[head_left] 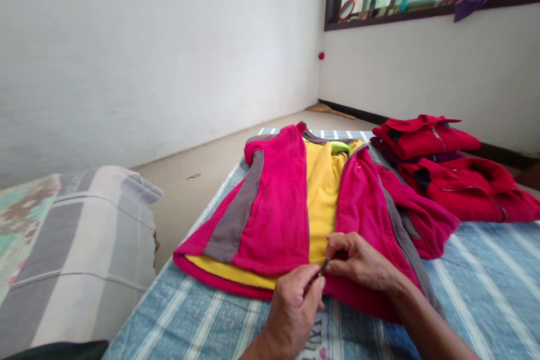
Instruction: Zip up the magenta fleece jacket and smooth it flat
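Hands are meeting at the jacket's (278, 208) bottom hem, at 6 o'clock on the striped bed (485, 292): the left hand (291, 309) is pinching the zipper end (323, 268), the right hand (358, 261) is gripping the pink edge. Joining the zipper halves seems the step; aligning them comes next. Yellow lining is showing between the open pink fronts.

We're in a home, a plain bedroom by the look of it: a bed (485, 292) under a blue striped sheet fills the foreground. Left of the bed sits a striped pillow (76, 253), and beyond the bed a bare floor (202, 163) meets white walls. Above the bed's far right, a window ledge (422, 11) carries toiletries and a small mirror (346, 9).
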`<state>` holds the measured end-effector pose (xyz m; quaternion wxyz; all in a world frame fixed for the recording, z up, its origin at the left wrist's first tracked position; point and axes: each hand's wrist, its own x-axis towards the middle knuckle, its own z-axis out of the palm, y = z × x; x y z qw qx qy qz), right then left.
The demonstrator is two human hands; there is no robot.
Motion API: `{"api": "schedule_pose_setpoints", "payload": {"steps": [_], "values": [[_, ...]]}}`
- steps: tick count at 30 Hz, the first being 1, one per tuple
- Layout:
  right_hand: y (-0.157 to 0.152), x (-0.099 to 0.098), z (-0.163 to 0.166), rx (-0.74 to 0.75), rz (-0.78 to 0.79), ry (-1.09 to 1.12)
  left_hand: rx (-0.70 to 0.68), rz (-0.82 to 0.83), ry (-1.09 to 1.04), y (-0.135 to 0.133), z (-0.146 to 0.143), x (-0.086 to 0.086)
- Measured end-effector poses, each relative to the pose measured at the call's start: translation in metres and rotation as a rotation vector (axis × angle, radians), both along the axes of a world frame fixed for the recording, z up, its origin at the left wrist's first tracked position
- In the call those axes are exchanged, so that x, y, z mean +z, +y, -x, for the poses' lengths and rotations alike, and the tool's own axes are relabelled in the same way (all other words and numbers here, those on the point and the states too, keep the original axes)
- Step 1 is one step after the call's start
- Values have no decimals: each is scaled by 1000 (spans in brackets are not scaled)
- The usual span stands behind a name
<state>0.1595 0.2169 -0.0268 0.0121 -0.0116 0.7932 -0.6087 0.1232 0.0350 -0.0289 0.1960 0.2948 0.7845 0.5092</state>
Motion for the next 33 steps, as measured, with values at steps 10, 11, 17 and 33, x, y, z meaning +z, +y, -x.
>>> {"api": "schedule_pose_setpoints", "payload": {"steps": [10,11,17,33], "values": [[3,-8,1,-23,69,-40,-105,-86,-55,-1,0,-2],[3,-7,1,-22,36,-22,-96,-83,-59,-1,1,-3],[3,9,-3,54,-123,49,-45,-74,-61,-3,1,-8],[15,-3,-3,203,2,-4,-47,-149,-258,4,0,3]]}}
